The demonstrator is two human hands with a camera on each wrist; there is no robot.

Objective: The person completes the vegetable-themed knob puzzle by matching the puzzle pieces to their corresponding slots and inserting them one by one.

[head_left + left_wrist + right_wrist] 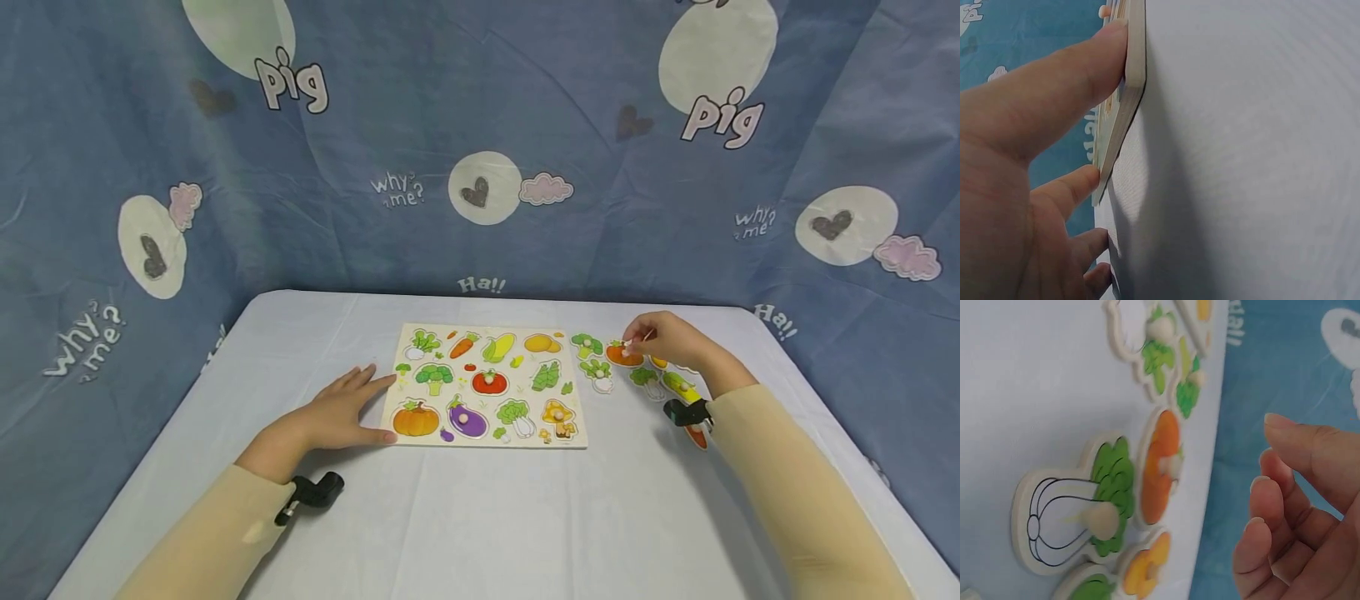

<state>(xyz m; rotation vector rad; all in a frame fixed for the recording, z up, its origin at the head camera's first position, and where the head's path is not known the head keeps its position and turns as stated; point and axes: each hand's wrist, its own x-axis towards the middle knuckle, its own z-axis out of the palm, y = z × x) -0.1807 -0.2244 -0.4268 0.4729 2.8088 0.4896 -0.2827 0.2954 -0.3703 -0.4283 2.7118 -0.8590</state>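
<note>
My left hand [335,414] has its fingers spread at the left edge of a vegetable puzzle board [480,433]. In the left wrist view its thumb [1085,72] lies against the board's edge. Knobs stand on the board's tomato [489,383], eggplant [468,422] and mushroom [558,412]. Right of the board, my right hand [669,337] hovers by the loose pumpkin piece [621,356]. The right wrist view shows its fingers loosely bent, nothing between them, apart from the pumpkin piece [1159,487] and its wooden knob.
Around the right hand lie more loose pieces: broccoli [587,345], radish [600,379], bok choy [647,383], corn [678,386] and a carrot [697,436] under the wrist. A white cloth [480,525] covers the table, and a blue printed curtain [420,250] hangs behind.
</note>
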